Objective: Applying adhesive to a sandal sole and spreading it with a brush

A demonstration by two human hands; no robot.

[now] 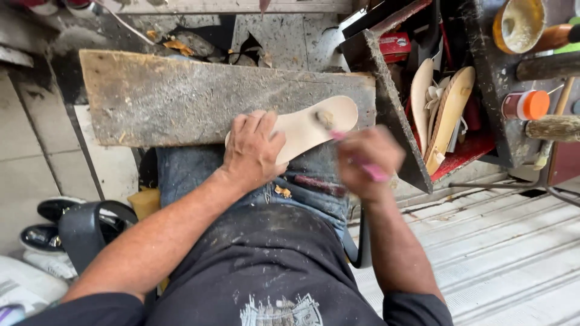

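Note:
A pale tan shoe insole [308,124] lies on a worn wooden board [181,96] that rests across my lap. My left hand [254,148] presses flat on the heel end of the insole, pinning it down. My right hand [368,160] is blurred and closed around a pink-handled brush [362,163]. The bristle end of the brush touches the insole near its toe, where a smear of yellowish glue [325,118] shows.
A dark open box [399,121] at the right holds several more insoles [447,118]. Beyond it stand a tin of yellow glue [518,24], an orange-capped jar [527,104] and wooden tool handles [553,128]. Shoes [51,223] lie on the tiled floor at the left.

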